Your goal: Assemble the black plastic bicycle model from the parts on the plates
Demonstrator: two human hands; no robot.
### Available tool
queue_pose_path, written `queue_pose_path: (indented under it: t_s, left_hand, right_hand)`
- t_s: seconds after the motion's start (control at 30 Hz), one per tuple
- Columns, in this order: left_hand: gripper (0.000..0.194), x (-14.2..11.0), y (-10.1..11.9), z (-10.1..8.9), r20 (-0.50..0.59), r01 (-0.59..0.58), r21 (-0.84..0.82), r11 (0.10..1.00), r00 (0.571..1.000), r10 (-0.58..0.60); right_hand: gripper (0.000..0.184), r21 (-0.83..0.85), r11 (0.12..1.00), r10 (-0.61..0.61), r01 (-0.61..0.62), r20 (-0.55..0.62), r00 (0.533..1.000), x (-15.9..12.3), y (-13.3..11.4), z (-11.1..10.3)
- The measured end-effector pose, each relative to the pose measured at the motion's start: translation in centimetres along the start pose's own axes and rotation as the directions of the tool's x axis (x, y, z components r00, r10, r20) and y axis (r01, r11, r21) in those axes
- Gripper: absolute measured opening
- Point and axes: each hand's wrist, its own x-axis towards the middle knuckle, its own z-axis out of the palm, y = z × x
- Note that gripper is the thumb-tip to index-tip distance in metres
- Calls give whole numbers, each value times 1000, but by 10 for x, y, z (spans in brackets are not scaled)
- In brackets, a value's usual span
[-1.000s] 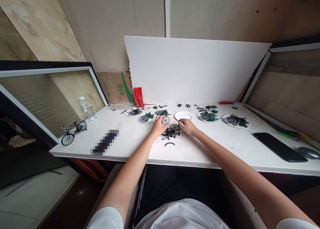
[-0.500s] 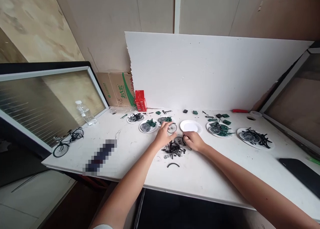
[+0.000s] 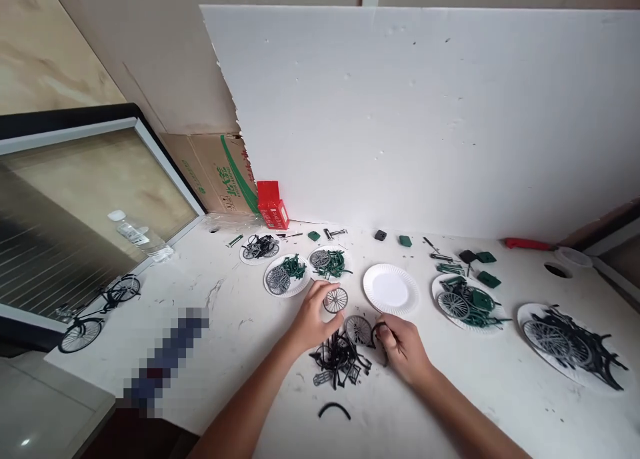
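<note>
My left hand (image 3: 309,320) pinches a small spoked model-bicycle wheel (image 3: 335,300) between thumb and fingers, holding it up over the table. To its right, my right hand (image 3: 407,349) is closed on a black curved strip (image 3: 374,335), part of which the fingers hide. Beneath and between the hands lies a heap of black bicycle parts (image 3: 343,362), with another spoked wheel (image 3: 358,330) at its back edge. One loose black arc (image 3: 335,409) rests in front of the heap. Just behind my hands is a white paper plate (image 3: 391,309) with nothing on it.
Plates of black and green parts stand left, including a green-parts plate (image 3: 273,291), and right, including a black-parts plate (image 3: 525,309). An assembled model bicycle (image 3: 103,309) and a bottle (image 3: 140,237) are at left. A red box (image 3: 273,209) stands before a white board (image 3: 360,125).
The view has moved in closer and tilted, so the table things look larger. My left hand keeps the wheel; the dark curved strip now shows more clearly in my right hand.
</note>
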Motion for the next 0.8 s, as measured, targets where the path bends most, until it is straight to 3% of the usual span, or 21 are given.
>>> queue_pose_path:
  t_s: [0.13, 0.27, 0.53, 0.8]
  left_hand:
    - [58, 1, 8, -2, 72, -5, -4, 1000, 997, 5]
    - [60, 1, 11, -6, 51, -26, 4, 1000, 998, 26]
    - [53, -14, 9, -8, -42, -66, -72, 995, 997, 63]
    - [57, -17, 8, -2, 7, -7, -14, 1000, 1000, 7]
  right_hand:
    - [50, 9, 999, 38, -38, 7, 999, 1, -3, -4]
    - [46, 0, 999, 44, -44, 35, 998, -2, -2, -8]
    - [46, -75, 989, 120, -125, -74, 990, 0, 0, -7]
    - [41, -166, 972, 144, -167, -142, 979, 2, 2, -7]
